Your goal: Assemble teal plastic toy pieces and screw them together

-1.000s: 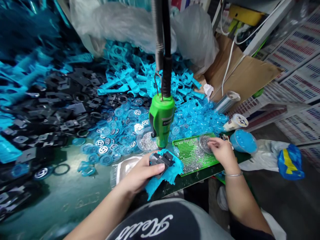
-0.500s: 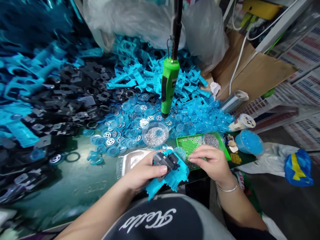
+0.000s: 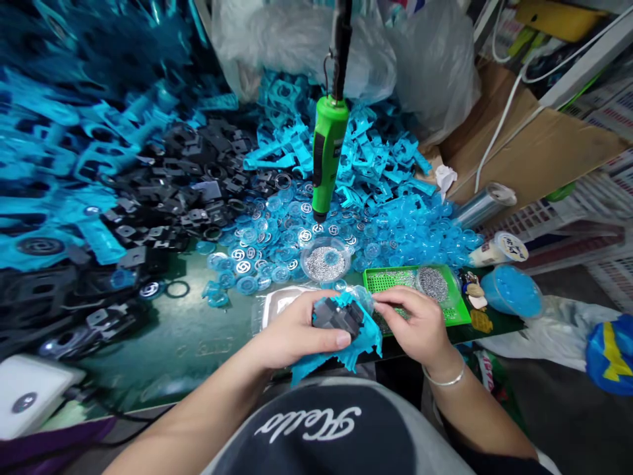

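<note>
Fingers of our left hand point(image 3: 291, 333) are clamped on a black block point(image 3: 333, 316) set against a blue shell point(image 3: 368, 340), just above the tabletop's point(image 3: 198, 336) near edge. The left thumb lies across the block and hides part of it. Our right hand point(image 3: 420, 326) has thumb and forefinger pinched together at the shell's right side; we cannot tell whether anything small is between them. That hand also covers part of the green tray point(image 3: 465, 318), which holds scattered screws and a dish point(image 3: 432, 285) full of them.

Straight ahead, the green screwdriver point(image 3: 329, 152) hangs upright on its cable, blocking our sight of some of the heap behind. Just below its tip sits a clear bowl point(image 3: 304, 269) of screws, with one blue disc on top. Blue discs point(image 3: 247, 285) spread around the bowl's far and left sides; a black ring point(image 3: 177, 289) lies farther left.

Black parts point(image 3: 202, 158) are heaped to our left, blue parts point(image 3: 297, 148) behind the discs, with plastic bags point(image 3: 430, 72) beyond. On our right stand a lidded cup point(image 3: 509, 247) and a tub point(image 3: 512, 290) with blue contents, near a tilted shiny roll point(image 3: 487, 204) and cardboard point(image 3: 554, 142). A white box point(image 3: 37, 396) occupies the near left corner.
</note>
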The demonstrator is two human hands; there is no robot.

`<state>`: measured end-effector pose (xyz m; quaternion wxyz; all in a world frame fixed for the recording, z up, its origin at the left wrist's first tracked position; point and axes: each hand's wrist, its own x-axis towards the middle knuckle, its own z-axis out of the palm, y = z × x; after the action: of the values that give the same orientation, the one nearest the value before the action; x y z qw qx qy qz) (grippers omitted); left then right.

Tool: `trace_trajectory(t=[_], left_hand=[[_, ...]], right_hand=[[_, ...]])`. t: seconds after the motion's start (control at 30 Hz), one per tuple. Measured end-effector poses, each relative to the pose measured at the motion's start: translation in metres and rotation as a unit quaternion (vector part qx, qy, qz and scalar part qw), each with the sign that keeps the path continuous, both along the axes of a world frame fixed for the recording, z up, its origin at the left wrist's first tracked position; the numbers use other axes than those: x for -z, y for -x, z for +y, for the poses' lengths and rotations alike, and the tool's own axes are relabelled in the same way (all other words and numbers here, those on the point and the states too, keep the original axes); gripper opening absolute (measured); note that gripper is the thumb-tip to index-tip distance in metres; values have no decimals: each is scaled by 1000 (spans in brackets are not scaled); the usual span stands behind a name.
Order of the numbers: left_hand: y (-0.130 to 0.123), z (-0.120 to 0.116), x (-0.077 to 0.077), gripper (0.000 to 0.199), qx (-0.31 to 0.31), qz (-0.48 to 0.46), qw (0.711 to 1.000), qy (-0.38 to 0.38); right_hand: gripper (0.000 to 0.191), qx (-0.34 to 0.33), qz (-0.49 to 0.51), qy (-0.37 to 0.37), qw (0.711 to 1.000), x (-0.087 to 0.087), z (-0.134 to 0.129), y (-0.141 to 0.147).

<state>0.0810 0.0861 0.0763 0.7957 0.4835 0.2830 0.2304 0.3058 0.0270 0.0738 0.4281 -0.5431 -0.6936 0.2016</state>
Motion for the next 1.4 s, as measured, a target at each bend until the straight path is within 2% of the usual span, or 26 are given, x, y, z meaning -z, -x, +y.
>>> trace_trajectory(t=[0.07,0.2,0.37,0.5,0.57,0.67,0.73,0.83,0.9,1.0,1.07,1.1,1.17,1.2,1.27,1.33,1.37,1.4], left_hand=[[6,1,-4,45,8,11,1000,-27],[17,2,-6,40,41,-1,998,-54],[22,-7,-7,37,24,44,995,-87],[24,-15,-6,37,8,67,992,-108],[26,-15,-4,38,17,48,995,-82],[33,-10,-1,47,48,4,999,-10],[38,-6,0,57,56,-24,997,36],[45,-2,3,64,26,-75,992,101],[47,-3,8,62,25,-105,982,156],[47,-7,19,60,44,-140,966,214],[48,-10,24,63,44,-156,960,229],[50,-11,24,65,45,-160,958,234],[54,-13,20,71,57,-164,955,242],[57,-13,17,73,60,-162,956,237],[63,-13,11,69,22,-138,968,207],[68,-14,8,59,-65,-87,982,156],[70,-14,8,54,-108,-57,984,130],[72,-14,8,52,-140,-30,984,106]], right_hand=[[12,0,31,35,999,-1,1,1],[9,-60,64,68,994,-7,4,4],[15,-16,153,197,968,-8,4,23],[15,-7,184,252,950,-1,3,34],[18,-21,183,281,942,0,4,34],[33,-81,211,297,928,0,7,26],[43,-124,259,254,924,0,9,22],[48,-198,291,175,919,2,14,25],[40,-266,315,170,895,8,18,36],[22,-335,408,175,831,18,24,59],[29,-341,456,171,804,24,26,70],[33,-334,467,175,800,25,27,73],[33,-299,472,179,810,22,27,72],[29,-271,464,168,826,19,26,69],[15,-203,390,113,891,8,24,61],[4,-159,215,29,963,-3,22,54],[10,-155,109,-9,982,-9,21,52],[14,-163,9,-39,986,-14,20,51]])
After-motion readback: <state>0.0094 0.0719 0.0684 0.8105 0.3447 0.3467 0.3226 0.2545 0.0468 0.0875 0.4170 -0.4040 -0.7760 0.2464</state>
